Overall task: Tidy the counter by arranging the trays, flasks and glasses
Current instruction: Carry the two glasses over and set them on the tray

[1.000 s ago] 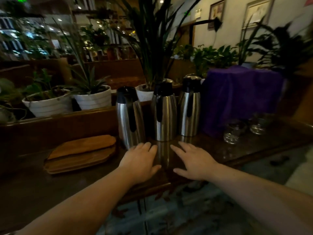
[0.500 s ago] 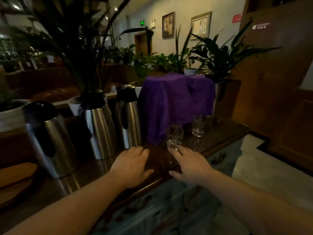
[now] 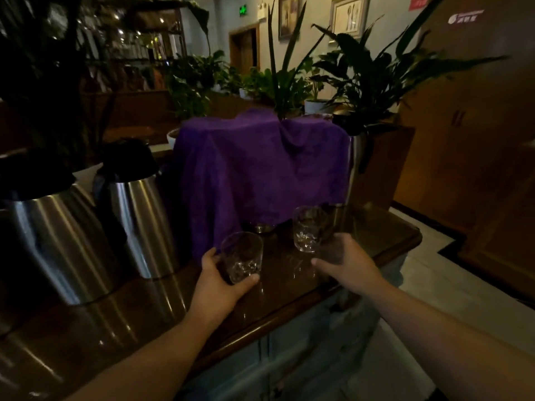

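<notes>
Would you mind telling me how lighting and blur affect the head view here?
Head view: dim overall; streaky glare on the steel flasks; the wide lens bows the edges; the clear glass in the left hand looks slightly smeared.

The scene is dim and underexposed, with a warm cast on the glossy dark wooden counter [image 3: 289, 287] and cooler light on the pale back wall [image 3: 388, 33]. Small ceiling lamps glint at upper left, smeared by motion blur. Streaked highlights run down the two brushed steel flasks [image 3: 136, 224], mirrored in the countertop. The clear drinking glasses [image 3: 243, 257] look soft. Wide-angle distortion bends the edges, where shadows swallow detail.
</notes>
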